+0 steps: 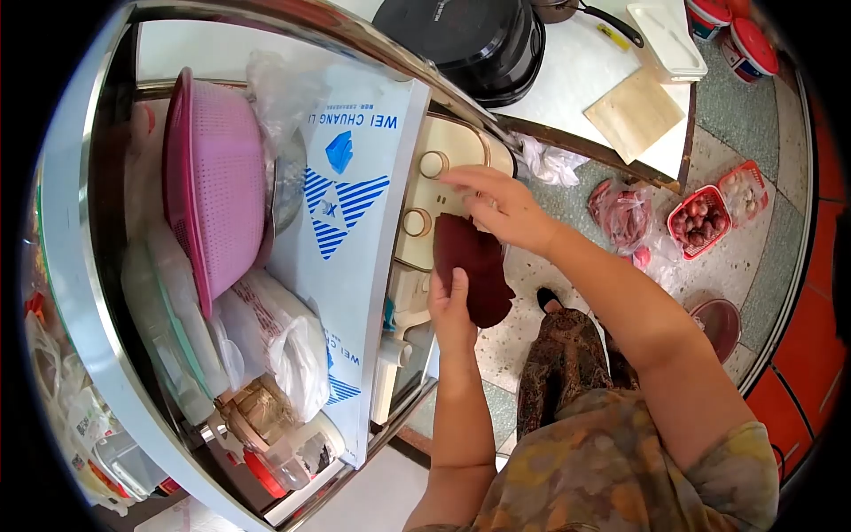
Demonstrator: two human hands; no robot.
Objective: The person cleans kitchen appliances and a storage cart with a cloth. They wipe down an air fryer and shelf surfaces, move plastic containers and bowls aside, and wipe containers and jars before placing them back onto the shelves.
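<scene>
A dark maroon cloth (pixel 474 270) hangs from my left hand (pixel 452 306), whose thumb lies over its near edge. Just above the cloth, my right hand (pixel 510 208) reaches left with fingers stretched out and apart; whether its lower fingers touch the cloth I cannot tell. Its fingertips are close to a round, pale knob-like part (pixel 433 164) on a beige panel (pixel 448 137). A second round part (pixel 416 222) sits lower on that panel, left of the cloth.
A blue-and-white printed box (pixel 355 257) lies on the metal-framed shelf beside a pink colander (pixel 217 177) and plastic bags (pixel 297 363). A black appliance (pixel 465 44) stands on the white table (pixel 567 80). On the floor are a red basket of onions (pixel 700 222) and a bowl (pixel 716 328).
</scene>
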